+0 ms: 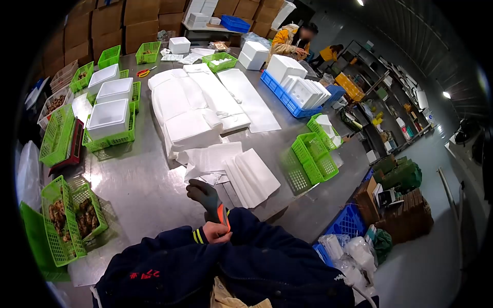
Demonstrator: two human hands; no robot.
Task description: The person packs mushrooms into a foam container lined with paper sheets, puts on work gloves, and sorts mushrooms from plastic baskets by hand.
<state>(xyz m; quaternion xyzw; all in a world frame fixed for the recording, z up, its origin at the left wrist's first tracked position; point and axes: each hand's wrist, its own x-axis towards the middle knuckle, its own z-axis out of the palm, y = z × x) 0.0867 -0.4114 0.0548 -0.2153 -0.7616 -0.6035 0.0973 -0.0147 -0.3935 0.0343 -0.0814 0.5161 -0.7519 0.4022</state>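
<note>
My left hand (218, 232) is bare, with its fingers closed on the orange cuff of a dark grey glove (225, 215). That glove covers my right hand (204, 196), which points forward over the table's near edge. The gloved fingers are loosely extended, with nothing visible in them. Just beyond lie crumpled white sheets (213, 158) and a folded stack of white sheets (251, 177). A large pile of white sheets (179, 102) stretches farther across the metal table (149, 190).
Green baskets (317, 159) stand right; another green basket (92, 215) with brown pieces is left. White foam boxes (110, 118) sit in baskets, near red-handled scissors (145, 72). A blue crate (287, 97) holds foam lids. Two people work at the back.
</note>
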